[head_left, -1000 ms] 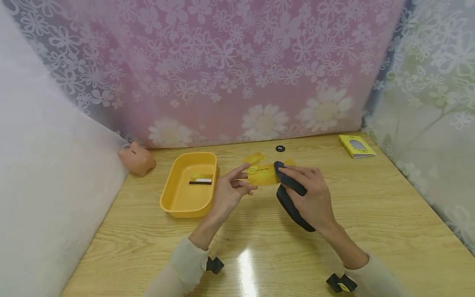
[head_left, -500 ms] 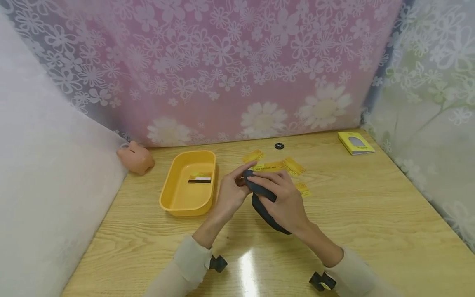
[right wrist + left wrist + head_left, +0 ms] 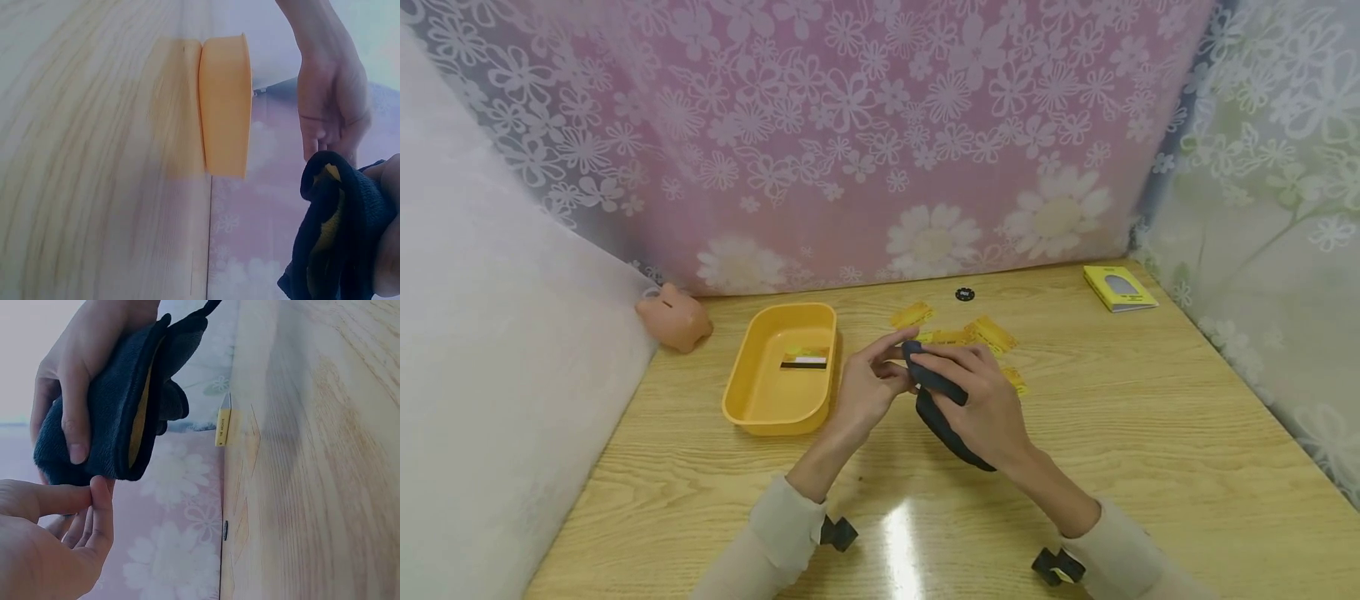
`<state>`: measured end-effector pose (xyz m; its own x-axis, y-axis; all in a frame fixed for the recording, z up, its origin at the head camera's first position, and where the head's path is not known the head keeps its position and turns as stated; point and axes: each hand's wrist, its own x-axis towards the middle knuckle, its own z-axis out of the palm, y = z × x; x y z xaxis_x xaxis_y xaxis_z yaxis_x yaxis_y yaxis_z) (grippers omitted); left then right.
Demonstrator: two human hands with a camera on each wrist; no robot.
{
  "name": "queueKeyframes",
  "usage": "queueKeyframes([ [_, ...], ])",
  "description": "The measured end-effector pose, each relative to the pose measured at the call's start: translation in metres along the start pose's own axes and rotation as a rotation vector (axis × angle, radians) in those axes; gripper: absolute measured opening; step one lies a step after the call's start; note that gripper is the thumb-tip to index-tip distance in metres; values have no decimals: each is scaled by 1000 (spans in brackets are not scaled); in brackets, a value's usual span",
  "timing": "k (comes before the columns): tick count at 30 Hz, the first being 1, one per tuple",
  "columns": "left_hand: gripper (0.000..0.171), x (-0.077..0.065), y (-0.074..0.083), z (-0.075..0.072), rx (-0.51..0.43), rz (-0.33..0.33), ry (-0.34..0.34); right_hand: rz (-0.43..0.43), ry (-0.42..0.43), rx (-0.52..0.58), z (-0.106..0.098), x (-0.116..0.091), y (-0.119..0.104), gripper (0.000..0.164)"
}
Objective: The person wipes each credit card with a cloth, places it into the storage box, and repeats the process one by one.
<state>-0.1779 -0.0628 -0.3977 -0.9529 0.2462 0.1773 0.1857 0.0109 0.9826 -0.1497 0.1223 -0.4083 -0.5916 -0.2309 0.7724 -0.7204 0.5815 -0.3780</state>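
My right hand [image 3: 988, 408] grips a folded dark blue cloth [image 3: 934, 373] with a yellow inner side [image 3: 325, 231]. Its front fold covers the bank card whose end my left hand [image 3: 865, 387] pinches. In the left wrist view, the left thumb and fingertips [image 3: 100, 494] meet right at the cloth's lower edge; the card itself is hidden there. Both hands are raised over the middle of the table. Behind them lie several yellow bank cards, among them one at the left [image 3: 912, 314] and one at the right [image 3: 992, 333].
Left of my hands stands a yellow plastic tray [image 3: 741, 408] holding a card with a black stripe [image 3: 805, 360]. A pig-shaped bank [image 3: 674, 319] sits beyond it. A black poker chip [image 3: 965, 294] and a yellow box [image 3: 1120, 289] lie at the back, near the floral curtain [image 3: 880, 150].
My right hand has moved left with the cloth, over the card up to my left fingertips, then slightly back right. The left hand has stayed nearly in place.
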Motion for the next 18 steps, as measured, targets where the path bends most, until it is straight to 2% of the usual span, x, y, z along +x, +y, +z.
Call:
queueKeyframes([
  [9,59,-2,1,-4,24,-23,21,28,16,-9,-14,-2,10,54],
  [18,59,-3,0,-8,5,-26,45,112,40,-35,-29,-10,28,52],
])
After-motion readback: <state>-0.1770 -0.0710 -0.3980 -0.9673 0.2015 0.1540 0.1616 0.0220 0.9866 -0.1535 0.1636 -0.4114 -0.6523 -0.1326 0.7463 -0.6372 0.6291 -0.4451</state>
